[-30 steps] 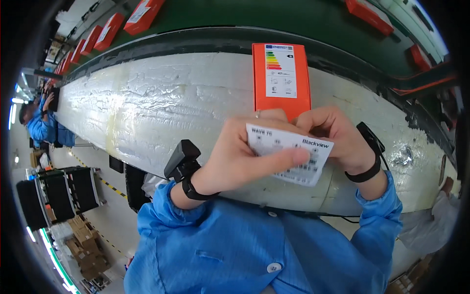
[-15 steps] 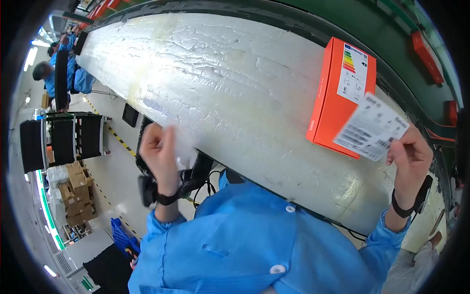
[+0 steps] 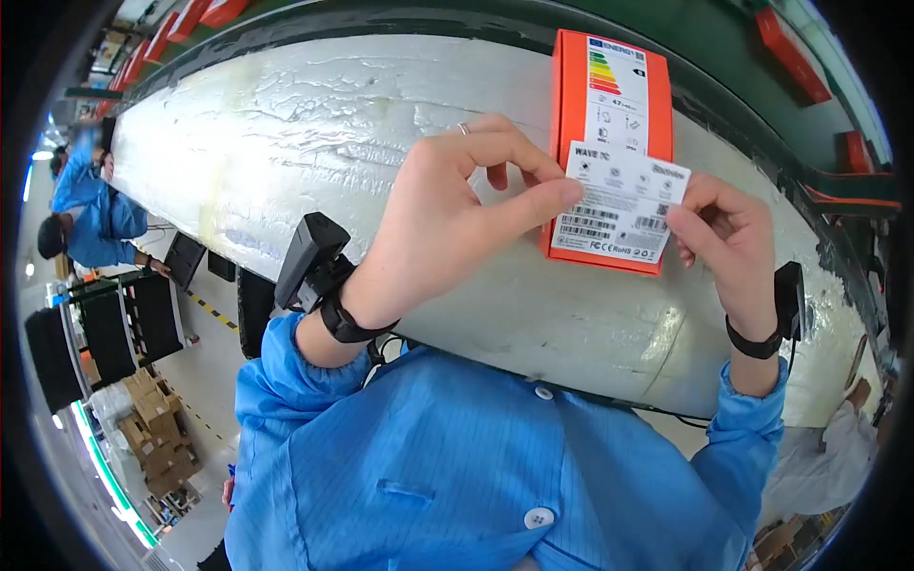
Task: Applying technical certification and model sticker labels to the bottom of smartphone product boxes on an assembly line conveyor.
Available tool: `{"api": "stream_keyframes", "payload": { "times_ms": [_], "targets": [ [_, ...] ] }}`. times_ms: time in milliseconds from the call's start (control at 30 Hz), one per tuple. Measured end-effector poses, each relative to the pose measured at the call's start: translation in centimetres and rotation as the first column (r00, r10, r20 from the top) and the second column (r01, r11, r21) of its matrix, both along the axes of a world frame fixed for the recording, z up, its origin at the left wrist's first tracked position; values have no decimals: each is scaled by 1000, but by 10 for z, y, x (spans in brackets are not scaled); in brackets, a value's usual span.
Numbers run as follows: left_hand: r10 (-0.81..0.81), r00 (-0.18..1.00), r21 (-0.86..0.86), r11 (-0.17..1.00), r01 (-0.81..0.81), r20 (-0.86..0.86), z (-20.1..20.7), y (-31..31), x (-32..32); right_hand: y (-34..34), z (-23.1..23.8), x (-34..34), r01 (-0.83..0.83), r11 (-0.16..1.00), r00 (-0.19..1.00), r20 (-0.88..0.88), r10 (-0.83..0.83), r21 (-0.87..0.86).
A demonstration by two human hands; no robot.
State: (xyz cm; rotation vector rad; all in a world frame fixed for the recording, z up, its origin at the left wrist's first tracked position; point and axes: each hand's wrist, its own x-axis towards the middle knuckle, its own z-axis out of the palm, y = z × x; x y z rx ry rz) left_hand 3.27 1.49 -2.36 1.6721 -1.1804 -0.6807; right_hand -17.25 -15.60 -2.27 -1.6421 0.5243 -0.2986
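A white printed label [image 3: 619, 211] is stretched between my two hands over the lower part of an upright-looking orange box [image 3: 659, 119]. My left hand [image 3: 443, 214] pinches the label's left edge between thumb and index finger. At its right edge, my right hand [image 3: 728, 238] grips it the same way. Whether the label touches the box face cannot be made out. Above it, the box carries a white sticker [image 3: 619, 81] with coloured bars. Black straps with small black devices sit on both my wrists.
The box rests on a long work surface [image 3: 314, 124] under wrinkled, shiny film. Beyond its far edge lie other orange boxes [image 3: 795, 57]. Co-workers in blue [image 3: 90, 214] are at the far left, cardboard cartons [image 3: 157, 428] at lower left. A pale sleeve [image 3: 828, 462] shows at right.
My left hand has come up and right to the label; the clear film piece near it is out of sight. My right hand has shifted left, and the label now lies straighter across the box.
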Motion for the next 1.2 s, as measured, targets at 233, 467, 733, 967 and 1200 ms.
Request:
{"api": "stream_keyframes", "payload": {
  "times_ms": [233,467,733,967,1200],
  "targets": [
    [32,960,158,987,12,-278,-14,-9,-3,-3,-10,5,76,990,984,-171,-55,120],
    [43,955,185,983,13,-295,-15,-11,-1,-1,-14,4,92,988,988,-134,-75,127],
    [36,960,149,989,6,-276,-15,-10,-4,2,-15,3,78,993,993,-101,-69,91],
    [31,983,140,990,-5,-182,-17,-9,-5,4,-17,4,83,995,994,-77,-79,50],
    [44,961,70,995,-65,273,-12,-14,-4,9,-19,9,125,984,992,26,-123,-124]
  ]
}}
